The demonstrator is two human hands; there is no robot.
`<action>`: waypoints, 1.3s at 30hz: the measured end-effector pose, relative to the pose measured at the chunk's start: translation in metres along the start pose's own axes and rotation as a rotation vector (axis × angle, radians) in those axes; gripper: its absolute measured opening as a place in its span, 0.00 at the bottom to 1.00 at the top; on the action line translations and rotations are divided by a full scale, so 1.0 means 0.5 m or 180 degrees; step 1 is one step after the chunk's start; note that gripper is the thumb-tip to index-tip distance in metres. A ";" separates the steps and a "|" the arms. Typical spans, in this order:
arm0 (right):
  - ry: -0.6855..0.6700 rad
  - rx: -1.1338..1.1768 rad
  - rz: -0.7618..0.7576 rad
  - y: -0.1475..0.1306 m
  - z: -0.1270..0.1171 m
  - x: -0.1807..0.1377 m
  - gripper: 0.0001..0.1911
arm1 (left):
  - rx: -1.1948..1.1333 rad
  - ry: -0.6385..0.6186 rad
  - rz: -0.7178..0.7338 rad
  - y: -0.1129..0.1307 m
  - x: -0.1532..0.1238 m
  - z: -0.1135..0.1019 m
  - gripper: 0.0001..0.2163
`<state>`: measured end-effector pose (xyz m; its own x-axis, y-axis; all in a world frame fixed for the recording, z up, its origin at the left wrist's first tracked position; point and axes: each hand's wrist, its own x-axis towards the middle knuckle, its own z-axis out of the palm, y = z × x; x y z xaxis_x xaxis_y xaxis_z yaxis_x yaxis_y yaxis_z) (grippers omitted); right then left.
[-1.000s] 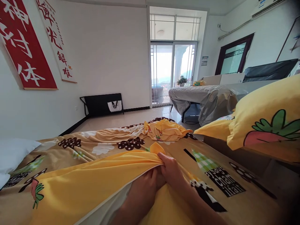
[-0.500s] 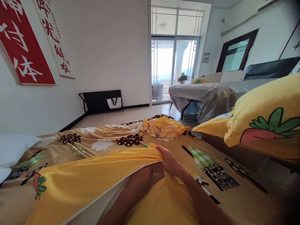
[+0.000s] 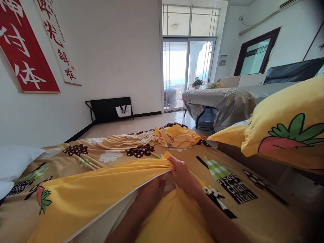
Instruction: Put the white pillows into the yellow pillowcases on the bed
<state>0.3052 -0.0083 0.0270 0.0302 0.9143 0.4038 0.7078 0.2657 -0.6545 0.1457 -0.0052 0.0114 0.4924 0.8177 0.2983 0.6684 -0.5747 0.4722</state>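
A yellow pillowcase with a strawberry-like print and pale inside lies in front of me, its opening toward me. My right hand is closed on the bunched upper edge at the right end of the opening. Just left of it, my left hand reaches into the opening under the raised edge. Its thumb side shows, but the fingers are hidden. More yellow cloth hangs between my forearms. Under all this a brown patterned blanket covers the bed.
Crumpled yellow cloth lies on the blanket's far side. At the right stands a yellow pillow with a plant print. A white pillow is at the left edge. Beyond are a plastic-covered table and a black folded panel by the wall.
My left hand has drawn slightly back and left inside the opening. My right hand keeps its hold on the edge, nearly in the same place. The view has tilted slightly.
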 end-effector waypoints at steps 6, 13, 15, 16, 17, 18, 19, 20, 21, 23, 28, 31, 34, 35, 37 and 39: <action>0.0093 -0.0357 -0.0013 0.009 0.009 0.004 0.13 | 0.0054 -0.0237 0.0640 0.001 -0.004 -0.015 0.22; 0.0535 -0.0147 -0.0507 0.021 0.017 0.009 0.17 | -0.0356 -0.0030 0.0031 -0.014 0.006 0.000 0.19; 0.0631 -0.0118 -0.0581 0.025 0.020 0.010 0.18 | -0.0438 -0.0019 0.0152 -0.009 0.005 -0.001 0.18; 0.0656 -0.0118 -0.0598 0.027 0.022 0.010 0.19 | -0.0446 -0.0023 0.0272 -0.005 0.002 -0.002 0.18; 0.0667 -0.0119 -0.0604 0.029 0.023 0.010 0.18 | -0.0420 -0.0037 0.0404 0.000 0.000 -0.003 0.17; 0.0664 -0.0118 -0.0607 0.030 0.023 0.010 0.19 | -0.0370 -0.0066 0.0544 0.005 -0.003 -0.005 0.16; 0.0659 -0.0116 -0.0606 0.030 0.024 0.010 0.19 | -0.0301 -0.0102 0.0686 0.009 -0.007 -0.006 0.15; 0.0646 -0.0116 -0.0602 0.031 0.024 0.010 0.19 | -0.0217 -0.0136 0.0819 0.013 -0.010 -0.007 0.14; 0.0626 -0.0117 -0.0591 0.031 0.023 0.010 0.19 | -0.0128 -0.0162 0.0929 0.017 -0.012 -0.007 0.14; 0.0568 -0.0108 -0.0550 0.031 0.022 0.010 0.19 | -0.0015 -0.0195 0.1072 0.020 -0.015 -0.007 0.12; 0.0333 -0.0031 -0.0465 0.025 0.018 0.007 0.19 | -0.0300 -0.0138 0.1013 0.019 -0.014 -0.012 0.10; 0.0213 -0.0036 -0.0296 0.018 0.014 0.005 0.21 | -0.0301 -0.0271 0.0858 0.016 -0.012 -0.010 0.10; 0.0100 -0.0173 0.0105 0.013 0.008 0.004 0.19 | -0.0160 -0.0342 0.0620 0.011 -0.009 0.000 0.10; 0.0094 -0.0223 0.0187 0.011 0.006 0.005 0.18 | -0.0171 -0.0332 0.0521 0.009 -0.007 0.004 0.11; 0.0112 -0.0254 0.0152 0.009 0.003 0.005 0.16 | -0.0292 -0.0310 0.0337 0.005 -0.004 0.011 0.12; 0.0130 -0.0192 -0.0011 0.006 0.002 0.005 0.16 | -0.0459 -0.0334 0.0251 0.003 -0.002 0.013 0.12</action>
<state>0.3069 -0.0048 0.0255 0.0556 0.8998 0.4327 0.7492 0.2489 -0.6139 0.1501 -0.0070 0.0063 0.6006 0.7580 0.2545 0.5424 -0.6201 0.5669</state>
